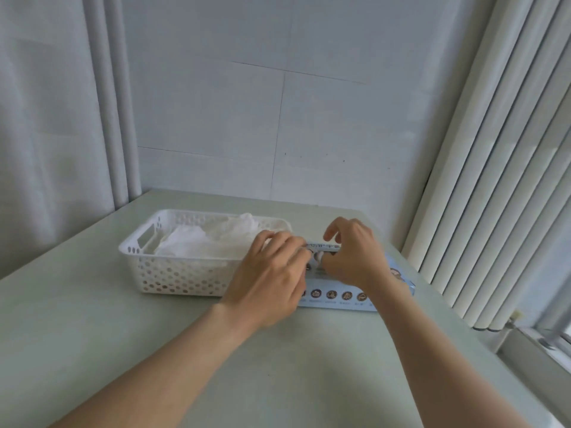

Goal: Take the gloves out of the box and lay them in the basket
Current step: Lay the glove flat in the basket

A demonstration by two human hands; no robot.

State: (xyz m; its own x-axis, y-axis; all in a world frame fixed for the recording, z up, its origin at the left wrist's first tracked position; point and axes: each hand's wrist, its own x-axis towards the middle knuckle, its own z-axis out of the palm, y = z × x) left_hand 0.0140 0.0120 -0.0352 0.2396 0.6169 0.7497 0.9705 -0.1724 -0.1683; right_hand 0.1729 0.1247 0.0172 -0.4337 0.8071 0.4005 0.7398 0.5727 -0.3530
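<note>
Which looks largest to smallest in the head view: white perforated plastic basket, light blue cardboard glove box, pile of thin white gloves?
1. White perforated plastic basket.
2. Light blue cardboard glove box and pile of thin white gloves look alike; the box is partly hidden.
</note>
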